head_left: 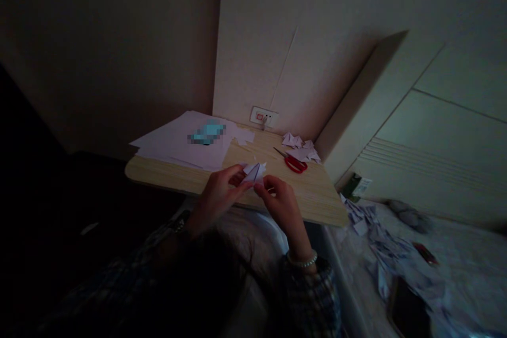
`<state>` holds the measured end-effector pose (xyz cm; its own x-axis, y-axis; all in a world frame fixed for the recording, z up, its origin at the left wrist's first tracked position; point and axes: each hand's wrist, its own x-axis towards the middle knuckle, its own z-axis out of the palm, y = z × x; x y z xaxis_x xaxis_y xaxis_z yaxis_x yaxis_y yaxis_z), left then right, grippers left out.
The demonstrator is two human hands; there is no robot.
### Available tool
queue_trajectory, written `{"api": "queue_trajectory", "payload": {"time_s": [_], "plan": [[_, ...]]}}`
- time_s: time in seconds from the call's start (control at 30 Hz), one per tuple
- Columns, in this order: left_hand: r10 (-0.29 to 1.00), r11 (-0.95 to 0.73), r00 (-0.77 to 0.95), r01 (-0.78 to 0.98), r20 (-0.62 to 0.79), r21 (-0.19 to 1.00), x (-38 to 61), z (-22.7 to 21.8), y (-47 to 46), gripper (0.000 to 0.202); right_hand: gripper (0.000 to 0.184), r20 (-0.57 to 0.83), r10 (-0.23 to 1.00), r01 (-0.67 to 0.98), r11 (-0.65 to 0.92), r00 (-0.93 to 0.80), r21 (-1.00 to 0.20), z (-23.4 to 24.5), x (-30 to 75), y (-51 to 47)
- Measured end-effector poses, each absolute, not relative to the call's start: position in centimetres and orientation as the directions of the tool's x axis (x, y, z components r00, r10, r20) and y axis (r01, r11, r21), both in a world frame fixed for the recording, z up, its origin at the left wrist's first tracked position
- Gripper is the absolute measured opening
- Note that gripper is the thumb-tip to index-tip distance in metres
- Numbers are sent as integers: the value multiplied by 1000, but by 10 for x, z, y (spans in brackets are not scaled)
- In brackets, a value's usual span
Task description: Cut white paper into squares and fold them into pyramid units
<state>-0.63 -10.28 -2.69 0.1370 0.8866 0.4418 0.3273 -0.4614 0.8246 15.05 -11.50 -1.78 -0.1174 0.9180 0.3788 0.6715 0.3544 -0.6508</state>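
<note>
A small folded piece of white paper [254, 171] is held between both my hands above the near edge of a light wooden table [317, 195]. My left hand [217, 195] pinches its left side with closed fingers. On the other side, my right hand [282, 205] grips it from below, fingers curled. A bead bracelet sits on my right wrist, a watch on my left.
A stack of white sheets [178, 142] lies on the table's left part. Red-handled scissors [293, 162] and a pile of small folded papers [301, 149] lie at the right. A wall socket [263, 116] is behind. More paper pieces [376, 237] litter the bed at right.
</note>
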Motion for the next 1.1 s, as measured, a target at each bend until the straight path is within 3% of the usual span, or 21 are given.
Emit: {"api": "queue_trajectory", "payload": {"time_s": [0.1,0.2,0.37,0.53,0.73,0.93,1.1], "plan": [[876,-467,96,412,472,783,-14,-36,-85,30,21,394,915,748,324,-92,-579,-30,151,-93],[859,-465,72,524,507,714,-27,-37,-71,30,10,436,899,806,287,-39,-518,-37,158,-73],[817,-560,274,584,507,587,-30,-29,-62,19,13,444,894,860,274,-62,-431,-36,173,-62],[751,-660,520,610,407,439,-13,-27,-46,14,9,297,916,876,362,-271,-319,-33,166,-54],[727,-684,646,656,231,319,4,-13,-3,16,11,133,913,893,406,-386,-194,-16,157,-14],[760,-640,628,679,167,360,14,-2,44,14,16,23,911,902,410,-411,-135,-6,168,38],[813,-553,571,698,112,454,17,-6,72,7,30,-43,906,896,409,-422,-175,-14,176,74]]}}
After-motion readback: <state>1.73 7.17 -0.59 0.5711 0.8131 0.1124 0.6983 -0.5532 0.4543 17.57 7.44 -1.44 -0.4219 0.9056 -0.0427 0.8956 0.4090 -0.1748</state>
